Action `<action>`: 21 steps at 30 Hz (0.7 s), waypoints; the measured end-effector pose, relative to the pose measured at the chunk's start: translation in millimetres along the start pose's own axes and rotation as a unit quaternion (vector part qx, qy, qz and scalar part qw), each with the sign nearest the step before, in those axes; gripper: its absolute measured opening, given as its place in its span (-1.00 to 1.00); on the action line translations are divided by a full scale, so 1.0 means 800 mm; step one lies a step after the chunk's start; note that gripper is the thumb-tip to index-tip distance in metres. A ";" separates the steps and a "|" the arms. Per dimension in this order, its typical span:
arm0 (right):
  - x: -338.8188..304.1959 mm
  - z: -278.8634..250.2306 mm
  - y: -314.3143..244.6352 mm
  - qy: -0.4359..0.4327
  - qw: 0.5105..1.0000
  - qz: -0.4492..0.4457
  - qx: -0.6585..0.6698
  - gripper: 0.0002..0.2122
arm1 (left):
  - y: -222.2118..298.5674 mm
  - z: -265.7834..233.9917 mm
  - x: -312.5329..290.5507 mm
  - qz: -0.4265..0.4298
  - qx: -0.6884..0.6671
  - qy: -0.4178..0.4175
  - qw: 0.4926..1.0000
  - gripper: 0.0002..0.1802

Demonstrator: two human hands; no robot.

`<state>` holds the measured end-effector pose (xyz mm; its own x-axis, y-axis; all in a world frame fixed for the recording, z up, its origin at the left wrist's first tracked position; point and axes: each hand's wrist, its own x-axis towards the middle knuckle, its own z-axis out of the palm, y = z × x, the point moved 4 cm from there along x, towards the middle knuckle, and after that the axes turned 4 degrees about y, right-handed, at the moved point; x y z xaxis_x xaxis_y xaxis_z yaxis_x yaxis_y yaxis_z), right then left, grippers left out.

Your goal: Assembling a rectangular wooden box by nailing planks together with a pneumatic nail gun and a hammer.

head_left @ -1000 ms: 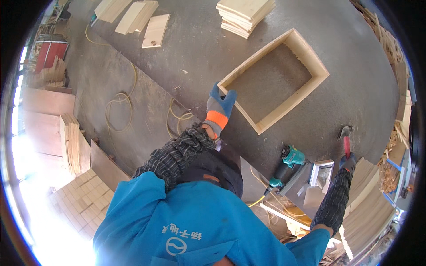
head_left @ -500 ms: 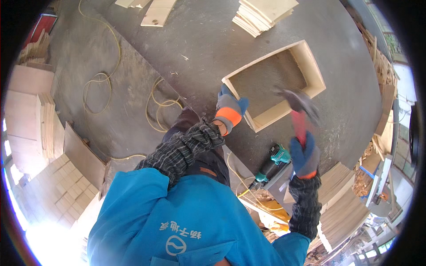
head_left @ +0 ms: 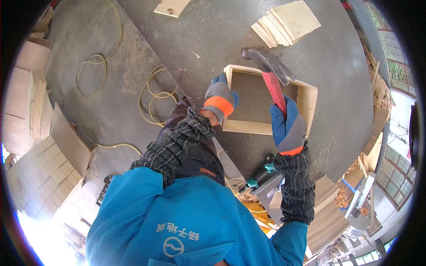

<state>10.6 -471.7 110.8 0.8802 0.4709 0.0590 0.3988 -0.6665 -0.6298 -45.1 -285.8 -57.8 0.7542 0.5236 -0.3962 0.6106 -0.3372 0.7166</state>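
Observation:
An open rectangular wooden frame (head_left: 248, 127) of pale boards lies on the grey worktop. My left hand (head_left: 220, 98), in a blue and grey glove with an orange cuff, grips its left end board, fingers at the upper left corner. My right hand (head_left: 289, 125), gloved alike, is closed round the red handle of a claw hammer (head_left: 274, 91). The hammer's dark metal head is raised above the far board of the frame and hides part of it. Partly behind my right forearm lies a teal and black power tool (head_left: 262, 174).
Thin pale boards (head_left: 288, 24) are stacked beyond the frame, and another board (head_left: 172, 6) lies farther left. A yellow hose (head_left: 153, 95) coils on the left side. More stacked planks (head_left: 326, 195) stand at the lower right.
The hammer has swung left and away from me, over the frame's far side. The frame has turned so its long sides run more nearly left to right. My left hand stays on its left end.

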 end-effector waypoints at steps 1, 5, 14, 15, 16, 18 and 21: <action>0.004 0.001 -0.005 0.036 0.999 -0.034 0.012 -0.69 | 0.000 0.000 0.003 0.008 -0.003 0.005 1.000 -0.25; 0.011 0.038 0.016 -0.038 0.993 0.015 -0.114 -0.70 | 0.000 0.011 -0.002 -0.004 -0.005 0.015 1.000 -0.24; 0.012 0.027 -0.003 0.086 0.994 -0.065 0.003 -0.72 | -0.003 0.011 0.001 -0.015 -0.031 0.019 0.999 -0.23; 0.009 0.040 0.015 -0.001 0.996 -0.010 -0.088 -0.72 | 0.001 0.009 -0.003 -0.005 -0.030 0.024 0.999 -0.23; 0.008 0.051 0.025 -0.091 0.979 0.043 -0.179 -0.72 | 0.001 0.008 -0.003 0.001 -0.031 0.030 0.999 -0.23; 0.011 0.049 0.024 -0.089 0.980 0.044 -0.174 -0.72 | -0.009 0.015 0.002 0.003 -0.031 0.023 0.999 -0.23; 0.012 0.045 0.009 -0.054 0.992 0.028 -0.107 -0.72 | -0.008 0.010 -0.001 -0.014 -0.036 0.026 0.999 -0.24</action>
<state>12.5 -451.6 78.7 0.8742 0.4816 -0.0616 0.4063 -0.7950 -0.4505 -47.9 -290.3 -66.3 0.7225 0.5723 -0.3879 0.6108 -0.2654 0.7460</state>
